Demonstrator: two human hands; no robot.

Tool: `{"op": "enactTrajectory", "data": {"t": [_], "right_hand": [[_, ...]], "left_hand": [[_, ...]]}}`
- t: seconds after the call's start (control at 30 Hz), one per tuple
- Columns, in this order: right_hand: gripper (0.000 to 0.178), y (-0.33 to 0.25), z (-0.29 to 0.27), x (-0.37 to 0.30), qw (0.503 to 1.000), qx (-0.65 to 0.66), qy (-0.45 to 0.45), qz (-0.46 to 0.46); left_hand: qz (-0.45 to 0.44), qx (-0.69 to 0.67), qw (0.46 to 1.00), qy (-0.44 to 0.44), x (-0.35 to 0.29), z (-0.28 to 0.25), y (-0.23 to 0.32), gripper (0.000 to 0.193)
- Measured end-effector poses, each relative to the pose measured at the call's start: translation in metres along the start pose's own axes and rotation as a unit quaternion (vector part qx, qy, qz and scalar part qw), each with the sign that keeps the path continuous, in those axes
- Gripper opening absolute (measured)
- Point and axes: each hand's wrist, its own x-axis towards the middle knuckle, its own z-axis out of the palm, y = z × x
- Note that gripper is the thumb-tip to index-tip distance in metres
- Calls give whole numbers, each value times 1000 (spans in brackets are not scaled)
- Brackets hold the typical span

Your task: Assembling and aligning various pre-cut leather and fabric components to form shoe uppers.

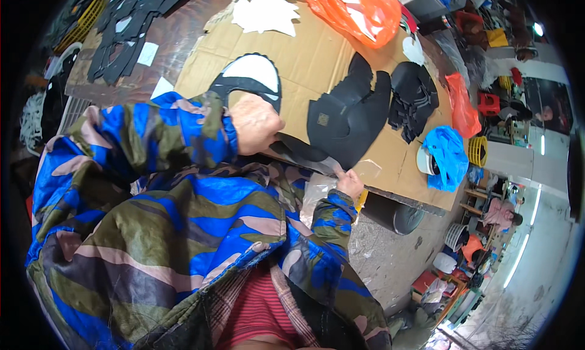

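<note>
My left hand [255, 123] is closed, its fingers curled down at the left end of a dark, flat cut piece [298, 152]. This piece stretches along the near edge of the table, and its lower side shows grey. At its other end my right hand [349, 183] pinches it between thumb and fingers. Behind my left hand lies a black curved piece with white patches [253, 73], partly hidden by the hand. Large black cut pieces [347, 115], shaped like shoe uppers, lie flat just beyond the held piece.
A cardboard sheet [198, 67] covers the tabletop. On it are white cut sheets [267, 10], an orange plastic bag [359, 15], a stack of black pieces [414, 100] and a blue bag [446, 157] over a white container. More black pieces [125, 36] lie far left. A dark roll [396, 215] sits below the edge.
</note>
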Motion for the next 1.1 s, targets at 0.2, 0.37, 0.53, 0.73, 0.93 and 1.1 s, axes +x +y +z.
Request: {"op": "enactTrajectory", "data": {"t": [0.2, 0.37, 0.53, 0.73, 0.93, 1.1], "right_hand": [[55, 13, 5, 8, 999, 23, -29, 2], [55, 24, -2, 15, 995, 28, -69, 64], [33, -3, -52, 25, 981, -180, -68, 9], [66, -191, -65, -13, 933, -90, -36, -347], [49, -290, 29, -58, 769, -32, -165, -617], [18, -258, 70, -23, 839, 298, -312, -331]], "left_hand": [[-113, -82, 990, 8, -83, -60, -18, 17], [-192, -160, 965, 84, -128, -69, -51, 19], [-388, -483, 777, 112, -172, -138, -75, 22], [-359, -525, 763, 114, -125, -112, -59, 33], [-323, -535, 778, 71, -38, -93, -37, 36], [-216, -617, 738, 170, -30, -85, -60, 48]]}}
